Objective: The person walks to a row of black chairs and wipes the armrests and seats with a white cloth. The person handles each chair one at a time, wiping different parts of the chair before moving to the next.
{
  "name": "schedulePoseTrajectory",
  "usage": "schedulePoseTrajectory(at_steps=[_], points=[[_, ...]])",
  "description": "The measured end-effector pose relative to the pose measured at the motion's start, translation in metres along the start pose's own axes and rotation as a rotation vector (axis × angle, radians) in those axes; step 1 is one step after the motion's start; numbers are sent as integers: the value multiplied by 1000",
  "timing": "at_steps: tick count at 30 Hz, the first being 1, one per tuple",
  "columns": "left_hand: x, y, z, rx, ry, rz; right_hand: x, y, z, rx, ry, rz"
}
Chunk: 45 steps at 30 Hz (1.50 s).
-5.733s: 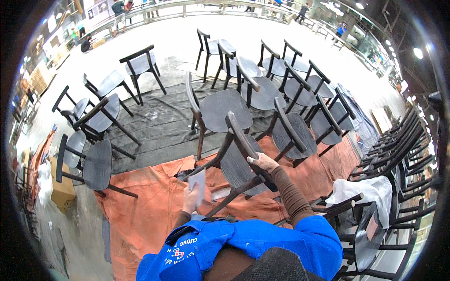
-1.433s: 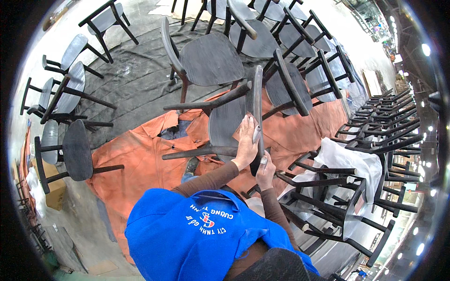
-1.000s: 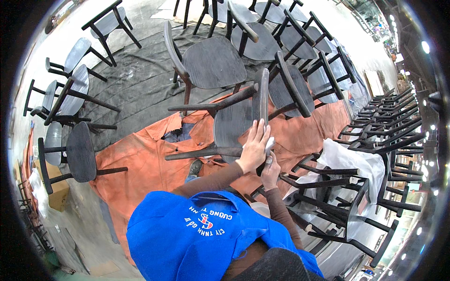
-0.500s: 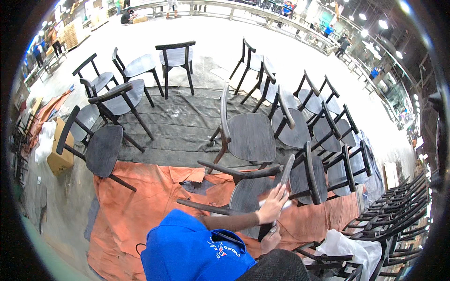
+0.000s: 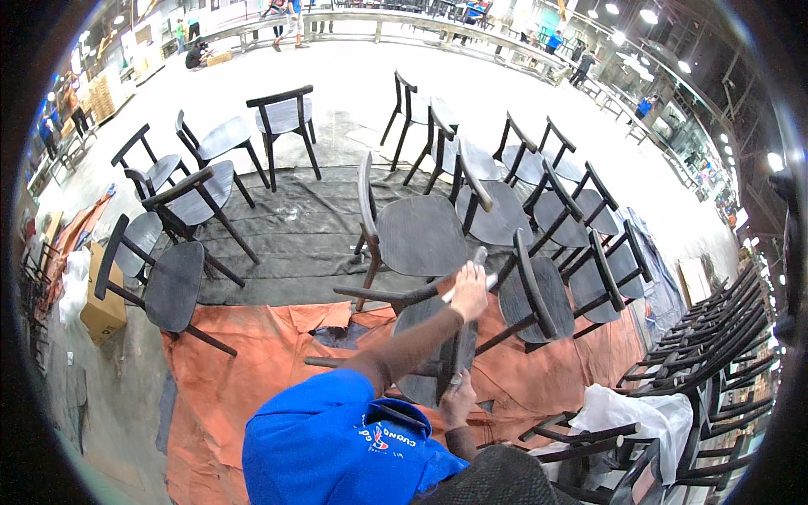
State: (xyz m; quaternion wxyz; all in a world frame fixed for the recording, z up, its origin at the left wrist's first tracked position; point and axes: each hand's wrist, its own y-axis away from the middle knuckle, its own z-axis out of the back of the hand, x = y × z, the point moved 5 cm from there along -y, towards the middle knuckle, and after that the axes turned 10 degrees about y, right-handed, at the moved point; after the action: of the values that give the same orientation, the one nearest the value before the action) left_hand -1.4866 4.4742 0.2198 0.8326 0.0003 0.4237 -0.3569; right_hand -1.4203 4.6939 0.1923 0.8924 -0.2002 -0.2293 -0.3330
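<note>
One blue garment (image 5: 311, 438) filled the lower edge of my feed, next to some dark knitted fabric (image 5: 505, 481). Just above them, I saw the right hand (image 5: 457, 399) closed around the near end of the backrest of a dark chair (image 5: 460, 352), though I could not make out every finger. The left hand (image 5: 470, 291) lay over the far end of that backrest, fingers close together, pinning a pale sheet (image 5: 448, 295) against the wood; from my remote seat I couldn't tell whether it was cloth or paper. The chair was tipped in front of the person, two legs pointing left, its seat partly hidden behind the brown-sleeved forearm.

Off to the right, white plastic (image 5: 631, 414) draped over more dark chair parts. Orange covering (image 5: 244, 370) spread across the floor under and around the work, and a second chair (image 5: 539, 296) stood just right of it. Beyond, I had a third chair (image 5: 421, 236), upright, and a wrinkled dark cloth (image 5: 295, 231), with a cardboard box (image 5: 104, 307) well off to the left. Farthest out, people (image 5: 295, 21) stood near a long railing (image 5: 379, 28) past the bright floor.
</note>
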Motion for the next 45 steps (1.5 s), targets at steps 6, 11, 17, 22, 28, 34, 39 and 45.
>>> schedulePoseTrajectory(at_steps=[6,11,17,22,28,34,39,45], points=[[5,3,3,-150,138,21,7,4,0,-33,-102,35],[15,-17,-1,-153,247,-20,8,4,-2,86,-163,-34],[44,-88,-42,84,290,180,-1,0,7,153,-188,-124],[12,-63,-43,-71,269,-97,-9,-7,18,142,-144,-140],[43,-144,-59,235,572,343,-19,-8,21,171,-163,-233],[81,-146,-82,176,456,177,-26,-1,9,241,-192,-362],[84,-144,-105,217,1053,251,-25,-2,9,219,-238,-304],[79,-142,-93,13,1106,-51,-20,-8,17,220,-201,-269]])
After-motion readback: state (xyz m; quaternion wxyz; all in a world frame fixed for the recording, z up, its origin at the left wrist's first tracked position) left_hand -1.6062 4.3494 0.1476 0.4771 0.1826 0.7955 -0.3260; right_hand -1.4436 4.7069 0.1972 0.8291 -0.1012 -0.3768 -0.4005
